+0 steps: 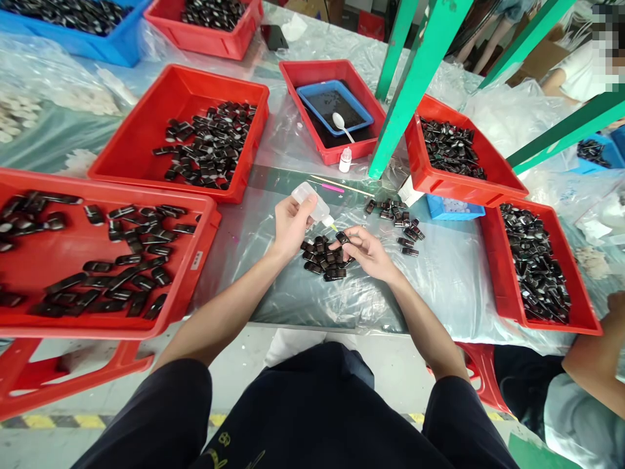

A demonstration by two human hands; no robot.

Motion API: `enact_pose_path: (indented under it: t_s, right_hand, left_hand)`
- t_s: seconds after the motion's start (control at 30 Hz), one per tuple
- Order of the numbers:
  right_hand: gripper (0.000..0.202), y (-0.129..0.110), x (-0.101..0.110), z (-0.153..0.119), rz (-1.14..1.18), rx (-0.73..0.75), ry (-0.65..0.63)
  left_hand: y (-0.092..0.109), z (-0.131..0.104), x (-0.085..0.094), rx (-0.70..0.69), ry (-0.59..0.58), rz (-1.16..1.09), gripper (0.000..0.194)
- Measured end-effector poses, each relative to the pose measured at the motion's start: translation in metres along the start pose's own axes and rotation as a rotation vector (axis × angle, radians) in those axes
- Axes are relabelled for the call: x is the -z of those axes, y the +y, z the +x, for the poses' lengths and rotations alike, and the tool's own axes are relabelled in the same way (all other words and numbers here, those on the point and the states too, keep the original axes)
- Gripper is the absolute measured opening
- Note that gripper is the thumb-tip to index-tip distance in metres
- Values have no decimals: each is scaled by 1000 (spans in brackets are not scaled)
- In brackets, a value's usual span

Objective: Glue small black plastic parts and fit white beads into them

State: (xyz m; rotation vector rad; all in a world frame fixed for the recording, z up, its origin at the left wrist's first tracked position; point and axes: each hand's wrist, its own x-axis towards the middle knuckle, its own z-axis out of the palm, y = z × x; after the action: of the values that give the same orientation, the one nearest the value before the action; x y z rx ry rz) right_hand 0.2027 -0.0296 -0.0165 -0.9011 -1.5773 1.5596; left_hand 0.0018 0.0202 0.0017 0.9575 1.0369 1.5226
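My left hand (pixel 291 223) is closed round a translucent squeeze bottle (pixel 310 203), tilted so its thin nozzle points down to the right. The nozzle tip is at or very near a small glossy black part (pixel 342 238), which my right hand (pixel 367 253) pinches between its fingers. Under and beside both hands lies a loose pile of similar black parts (pixel 325 259) on the plastic-covered table (pixel 283 299). A smaller scatter of them (pixel 390 212) sits to the right, beyond my right hand.
Red bins of black parts stand left (pixel 208 260), back left (pixel 107 146) and right (pixel 581 299). Behind the hands are a small white bottle (pixel 345 160), a pink stick (pixel 333 187) and a green post (pixel 405 91). A person's arm (pixel 598 352) shows at right.
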Motion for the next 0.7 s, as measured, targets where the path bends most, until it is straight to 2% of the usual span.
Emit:
enact_pose_path:
  t_s: [0.7]
  right_hand:
    - [47, -6, -3, -1, 26, -4, -4]
  left_hand:
    - [-1, 0, -1, -15, -12, 3, 71]
